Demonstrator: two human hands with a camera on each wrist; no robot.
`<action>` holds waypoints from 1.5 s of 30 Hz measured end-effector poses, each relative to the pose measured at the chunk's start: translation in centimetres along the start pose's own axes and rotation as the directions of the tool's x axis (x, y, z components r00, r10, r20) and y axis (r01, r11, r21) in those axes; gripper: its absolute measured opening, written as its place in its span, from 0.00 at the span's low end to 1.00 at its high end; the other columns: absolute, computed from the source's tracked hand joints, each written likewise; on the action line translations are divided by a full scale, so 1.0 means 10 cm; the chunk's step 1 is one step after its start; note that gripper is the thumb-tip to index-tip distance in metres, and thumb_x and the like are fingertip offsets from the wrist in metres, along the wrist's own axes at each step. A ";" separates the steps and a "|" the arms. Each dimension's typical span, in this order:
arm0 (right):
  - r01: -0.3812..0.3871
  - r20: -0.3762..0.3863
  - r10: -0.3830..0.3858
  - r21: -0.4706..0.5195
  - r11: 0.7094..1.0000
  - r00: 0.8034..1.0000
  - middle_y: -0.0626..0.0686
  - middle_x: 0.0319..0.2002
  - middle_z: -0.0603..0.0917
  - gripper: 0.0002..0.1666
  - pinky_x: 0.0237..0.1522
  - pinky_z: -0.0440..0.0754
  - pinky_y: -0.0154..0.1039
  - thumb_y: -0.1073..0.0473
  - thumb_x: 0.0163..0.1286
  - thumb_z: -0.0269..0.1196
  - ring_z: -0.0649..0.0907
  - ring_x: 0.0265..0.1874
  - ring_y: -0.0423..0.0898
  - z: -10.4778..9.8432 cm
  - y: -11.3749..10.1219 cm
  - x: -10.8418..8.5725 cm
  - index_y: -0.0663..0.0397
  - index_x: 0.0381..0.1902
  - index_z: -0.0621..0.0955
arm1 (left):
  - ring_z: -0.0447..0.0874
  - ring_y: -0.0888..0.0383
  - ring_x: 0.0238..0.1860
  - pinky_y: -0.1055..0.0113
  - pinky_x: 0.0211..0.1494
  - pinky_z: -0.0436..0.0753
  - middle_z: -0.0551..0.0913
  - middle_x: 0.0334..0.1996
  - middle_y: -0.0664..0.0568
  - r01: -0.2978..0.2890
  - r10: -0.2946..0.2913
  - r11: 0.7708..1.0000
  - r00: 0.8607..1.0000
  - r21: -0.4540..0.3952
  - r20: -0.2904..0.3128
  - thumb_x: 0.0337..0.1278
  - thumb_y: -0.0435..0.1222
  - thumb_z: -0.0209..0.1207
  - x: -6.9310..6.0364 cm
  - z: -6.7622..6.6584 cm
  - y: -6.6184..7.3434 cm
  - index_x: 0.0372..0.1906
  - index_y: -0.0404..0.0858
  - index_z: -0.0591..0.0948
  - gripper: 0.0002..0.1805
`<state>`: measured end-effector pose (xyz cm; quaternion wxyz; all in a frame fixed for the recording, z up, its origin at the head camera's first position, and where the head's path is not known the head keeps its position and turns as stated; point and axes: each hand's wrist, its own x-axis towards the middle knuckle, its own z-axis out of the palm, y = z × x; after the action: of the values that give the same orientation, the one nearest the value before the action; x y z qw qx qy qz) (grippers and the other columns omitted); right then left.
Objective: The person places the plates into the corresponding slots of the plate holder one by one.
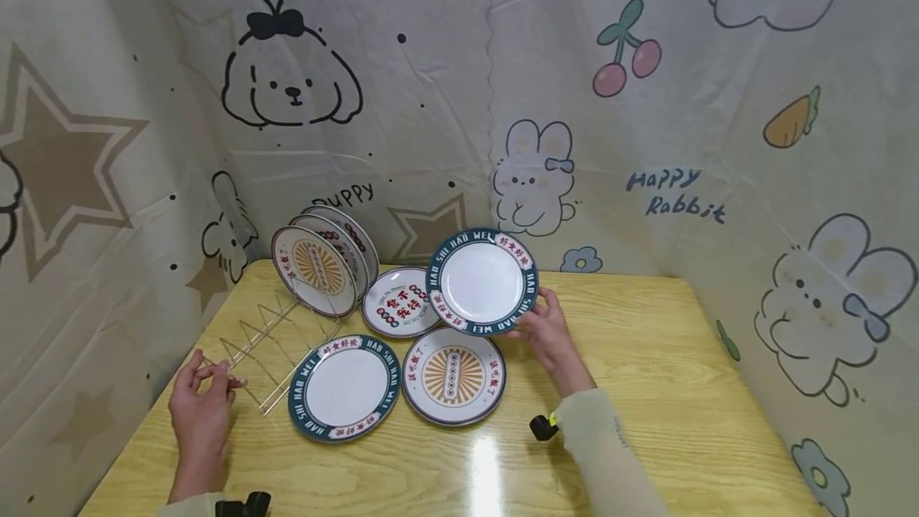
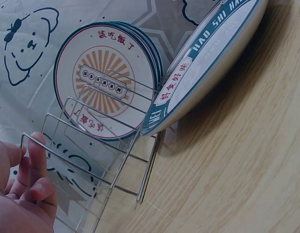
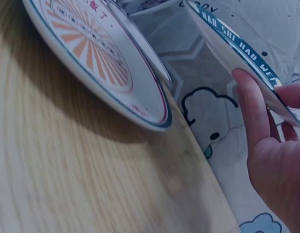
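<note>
My left hand (image 1: 203, 405) pinches the near end wire of a metal dish rack (image 1: 247, 353) between thumb and fingers. Several plates stand on edge at the rack's far end; the front standing plate (image 1: 313, 271) has an orange sunburst. My right hand (image 1: 549, 337) grips the lower right rim of a white plate with a teal lettered border (image 1: 483, 282), held tilted above the table. A matching teal-rimmed plate (image 1: 345, 389) lies against the rack's right side. Beside it lie a sunburst plate (image 1: 454, 377) and, behind, a plate with red characters (image 1: 399, 301).
The wooden table (image 1: 646, 389) has a printed cloth (image 1: 431, 86) hanging behind it and along both sides. A small black device (image 1: 543, 428) is at the right sleeve, and another black device (image 1: 244, 504) is at the left wrist.
</note>
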<state>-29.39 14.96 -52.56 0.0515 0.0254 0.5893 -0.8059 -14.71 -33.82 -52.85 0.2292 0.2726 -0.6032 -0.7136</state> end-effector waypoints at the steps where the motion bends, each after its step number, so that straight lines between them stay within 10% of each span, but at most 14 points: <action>1: 0.008 0.012 -0.008 0.005 1.000 1.000 0.57 0.60 0.79 0.43 0.39 0.90 0.43 0.80 0.63 0.57 0.88 0.40 0.46 0.02 0.00 -0.01 0.47 0.72 0.61 | 0.84 0.71 0.25 0.80 0.35 0.82 0.74 0.43 0.58 -0.001 0.001 1.000 1.000 -0.003 0.000 0.75 0.39 0.59 0.00 0.00 0.00 0.82 0.44 0.59 0.37; 18: 0.102 0.296 -0.089 -0.029 0.994 0.951 0.56 0.75 0.68 0.49 0.49 0.88 0.43 0.78 0.62 0.64 0.84 0.58 0.46 0.46 0.04 -0.19 0.44 0.77 0.61 | 0.83 0.70 0.26 0.80 0.36 0.82 0.73 0.43 0.58 0.015 -0.015 1.000 1.000 0.006 -0.005 0.75 0.39 0.59 -0.01 0.01 0.02 0.82 0.45 0.59 0.37; 33: 0.109 0.412 -0.104 0.013 0.994 0.905 0.55 0.75 0.65 0.46 0.52 0.87 0.38 0.81 0.60 0.65 0.81 0.63 0.48 0.87 0.13 -0.29 0.49 0.72 0.64 | 0.84 0.73 0.28 0.81 0.36 0.80 0.71 0.57 0.63 -0.037 0.034 0.994 0.999 0.099 0.024 0.76 0.42 0.57 0.00 -0.02 0.01 0.83 0.42 0.57 0.37; 45: 0.155 0.488 -0.135 -0.001 0.988 0.863 0.57 0.75 0.64 0.48 0.59 0.83 0.37 0.83 0.62 0.65 0.74 0.72 0.52 1.21 0.18 -0.30 0.54 0.75 0.62 | 0.83 0.74 0.26 0.81 0.33 0.78 0.72 0.46 0.58 -0.030 0.028 0.995 0.999 0.094 0.026 0.77 0.40 0.57 0.00 -0.03 0.03 0.82 0.40 0.57 0.37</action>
<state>-25.99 3.07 -50.34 0.1377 -0.2231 0.5735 -0.7761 -14.52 -34.12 -52.59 0.2188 0.2655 -0.6431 -0.6841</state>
